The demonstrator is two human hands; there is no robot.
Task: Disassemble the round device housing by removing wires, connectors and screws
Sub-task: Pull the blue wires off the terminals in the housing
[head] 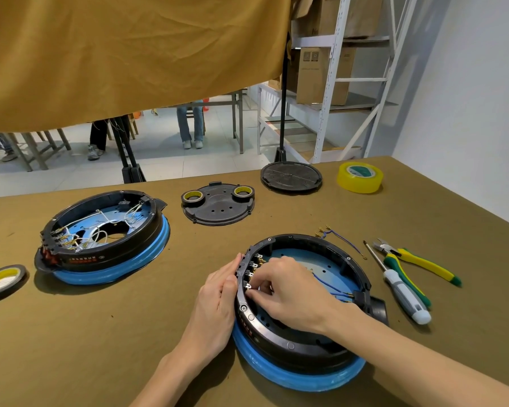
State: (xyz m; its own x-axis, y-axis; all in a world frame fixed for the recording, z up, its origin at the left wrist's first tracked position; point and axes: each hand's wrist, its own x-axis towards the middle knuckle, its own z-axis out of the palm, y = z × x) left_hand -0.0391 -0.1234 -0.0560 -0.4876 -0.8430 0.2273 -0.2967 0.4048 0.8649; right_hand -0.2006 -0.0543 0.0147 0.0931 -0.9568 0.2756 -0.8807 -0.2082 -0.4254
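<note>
A round black housing [321,345] on a blue base lies open in front of me, with a blue inner plate and blue wires [332,287] inside. My left hand [218,301] rests flat against the housing's outer left wall, fingers together. My right hand [288,289] reaches inside, fingertips pinched at a small metal connector [249,286] on the row of switch terminals along the left rim. A loose blue wire with brass terminals [340,239] lies on the table behind the housing.
A second housing [106,230] with white wires sits at the left. Two black covers [218,205] [291,176], one bearing two small tape rolls, lie behind. A screwdriver [400,286] and pliers [417,261] lie right, a yellow tape roll [360,177] far right, another tape roll [3,279] far left.
</note>
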